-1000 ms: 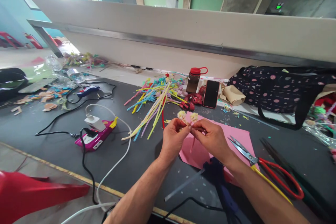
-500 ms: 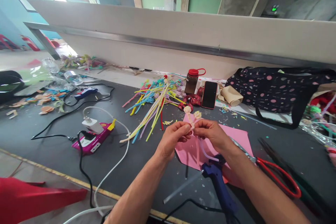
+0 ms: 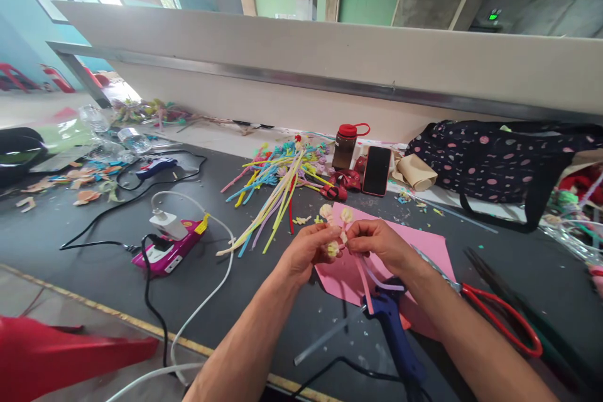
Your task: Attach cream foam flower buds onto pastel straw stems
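My left hand [image 3: 306, 250] is closed on a small pipe-cleaner flower piece [image 3: 346, 216] with pale cream, knotted heads. My right hand [image 3: 372, 240] pinches the same piece from the other side, fingertips close to those of the left. Pink and lilac pipe-cleaner stems [image 3: 365, 286] hang from it. Beneath both hands lies a sheet of pink paper [image 3: 426, 248]. A blue glue gun [image 3: 393, 330] rests on the table below the right hand, a clear glue stick [image 3: 325, 338] at its nose. Fingers hide where the parts join.
A pile of coloured pipe cleaners [image 3: 277, 185] lies beyond my hands. Red-handled scissors [image 3: 502, 320] are at the right. Behind stand a bottle [image 3: 345, 147], a phone [image 3: 377, 171] and a patterned bag [image 3: 490, 166]. A purple power strip [image 3: 172, 250] with cables sits left.
The flower piece has turned in my fingers; its heads have shifted left and a yellowish one now shows below. The hanging stems have swung right. Both hands keep hold.
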### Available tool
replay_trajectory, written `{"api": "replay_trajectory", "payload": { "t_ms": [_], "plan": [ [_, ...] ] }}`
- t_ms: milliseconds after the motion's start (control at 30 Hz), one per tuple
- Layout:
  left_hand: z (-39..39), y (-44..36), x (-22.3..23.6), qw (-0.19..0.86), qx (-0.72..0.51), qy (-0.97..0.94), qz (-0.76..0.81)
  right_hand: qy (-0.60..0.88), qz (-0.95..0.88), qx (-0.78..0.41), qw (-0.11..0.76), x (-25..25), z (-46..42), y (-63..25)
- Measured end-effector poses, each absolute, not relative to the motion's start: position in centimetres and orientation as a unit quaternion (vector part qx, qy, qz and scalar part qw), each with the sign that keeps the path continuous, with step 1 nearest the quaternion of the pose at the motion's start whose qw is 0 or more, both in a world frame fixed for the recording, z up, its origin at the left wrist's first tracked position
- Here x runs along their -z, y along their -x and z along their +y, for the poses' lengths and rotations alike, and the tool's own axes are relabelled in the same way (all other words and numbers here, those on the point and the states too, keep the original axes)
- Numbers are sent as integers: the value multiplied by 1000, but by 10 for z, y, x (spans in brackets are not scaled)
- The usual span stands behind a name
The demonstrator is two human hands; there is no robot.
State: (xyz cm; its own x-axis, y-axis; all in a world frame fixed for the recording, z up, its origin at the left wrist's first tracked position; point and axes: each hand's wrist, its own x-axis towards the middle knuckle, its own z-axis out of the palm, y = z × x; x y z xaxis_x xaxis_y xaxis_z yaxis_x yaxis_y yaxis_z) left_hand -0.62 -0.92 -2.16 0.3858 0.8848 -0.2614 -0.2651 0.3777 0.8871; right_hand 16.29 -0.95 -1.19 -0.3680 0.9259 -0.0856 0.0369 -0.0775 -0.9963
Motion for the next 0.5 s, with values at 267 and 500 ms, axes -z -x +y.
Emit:
{"api": "replay_trajectory", "payload": {
  "t_ms": [267,500],
  "plan": [
    [-10,2,22,690,-383,-466,401,452,-635,-543,312,1,-12,-168],
    [-15,-5,17,621,-411,-503,438,464,-706,-439,305,-3,-16,-171]
  ]
}}
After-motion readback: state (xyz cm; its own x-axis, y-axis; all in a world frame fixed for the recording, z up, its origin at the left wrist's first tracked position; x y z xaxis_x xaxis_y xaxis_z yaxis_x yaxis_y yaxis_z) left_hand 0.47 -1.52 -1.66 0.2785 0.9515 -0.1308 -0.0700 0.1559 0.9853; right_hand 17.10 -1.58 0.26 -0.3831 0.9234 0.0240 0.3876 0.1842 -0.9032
